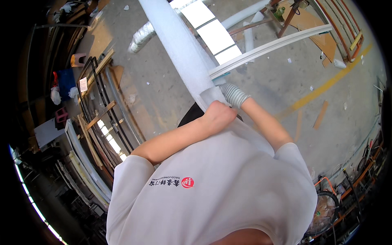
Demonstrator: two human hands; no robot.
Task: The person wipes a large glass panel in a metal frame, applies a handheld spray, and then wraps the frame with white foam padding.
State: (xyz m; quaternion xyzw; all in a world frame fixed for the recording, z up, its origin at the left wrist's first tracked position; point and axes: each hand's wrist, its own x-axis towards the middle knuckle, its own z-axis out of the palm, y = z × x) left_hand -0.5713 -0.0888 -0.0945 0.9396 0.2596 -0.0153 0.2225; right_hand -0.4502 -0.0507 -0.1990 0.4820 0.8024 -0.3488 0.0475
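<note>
A long bundle in white foam wrap (175, 45) runs from the top of the view down to my waist. My left hand (220, 116), bare and closed in a fist, is at the near end of the bundle, on a loose greyish flap of the wrap. Just beyond it, my right hand (233, 94) in a grey-striped glove rests against the bundle's right side; its fingertips are largely hidden. A white grooved profile (271, 50) slants away to the right, with one end against the bundle above the glove. Something teal shows beneath that end.
Crossing under the bundle is a film-wrapped silvery roll (142, 37). Bright white panels (212, 34) split by dark bars lie to its right. Long bars and wooden strips (100, 110) are stacked at left. Cardboard (324, 43) and a rust-coloured metal frame (288, 20) occupy the far right.
</note>
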